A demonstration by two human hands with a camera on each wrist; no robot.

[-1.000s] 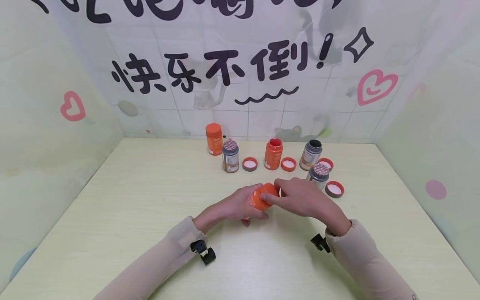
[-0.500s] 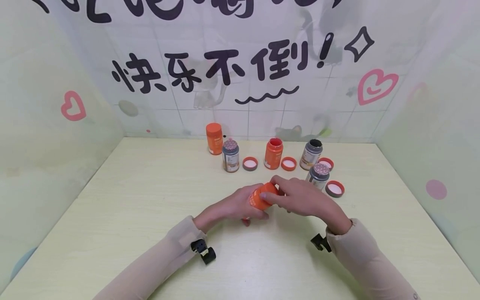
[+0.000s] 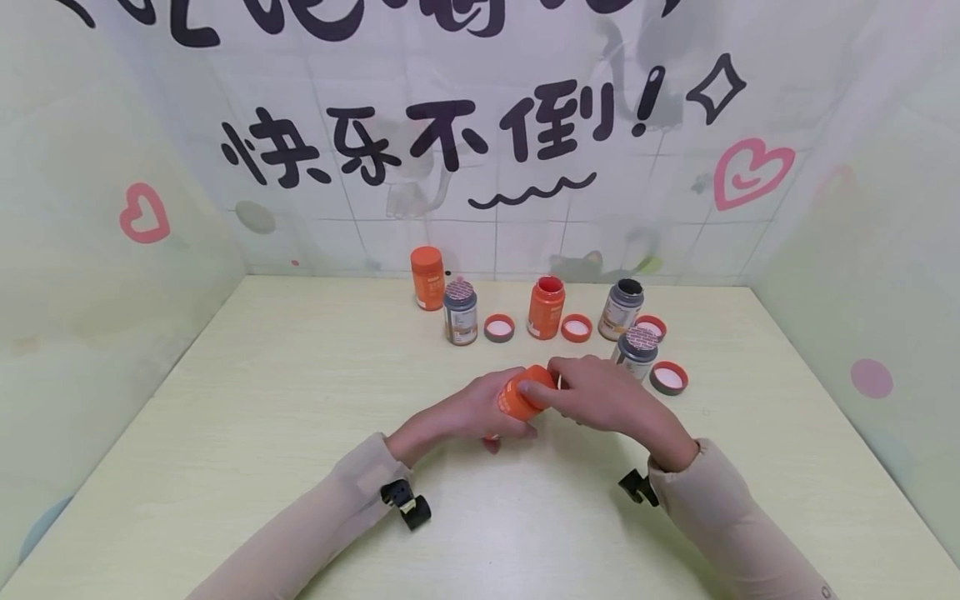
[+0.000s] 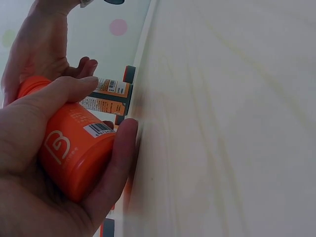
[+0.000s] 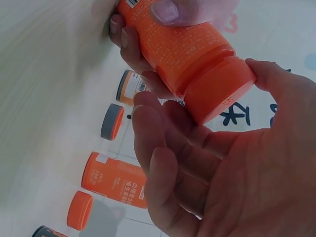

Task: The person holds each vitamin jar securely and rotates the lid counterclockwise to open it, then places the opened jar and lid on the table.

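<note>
My left hand (image 3: pixel 483 408) grips an orange plastic bottle (image 4: pixel 74 148) by its body, holding it tilted above the table with the top pointing to the right. An orange screw cap (image 5: pixel 219 91) sits on the bottle's neck. The thumb and fingers of my right hand (image 3: pixel 607 392) pinch the cap from opposite sides. A narrow groove shows between cap and bottle shoulder in the right wrist view. Just behind my right hand stands a dark grey bottle (image 3: pixel 636 357) with a patterned seal on its mouth, partly hidden by the hand.
Along the back stand a capped orange bottle (image 3: pixel 428 283), a sealed grey bottle (image 3: pixel 461 318), an uncapped orange bottle (image 3: pixel 546 312) and an uncapped grey bottle (image 3: pixel 621 312). Caps lie upturned beside them: two grey-sided (image 3: pixel 499 332), (image 3: pixel 669 382), an orange one (image 3: pixel 577 329) and another red-rimmed (image 3: pixel 651 325).
My right fingers have shifted slightly around the cap, out and back again. The bottle and my left hand have stayed in place.
</note>
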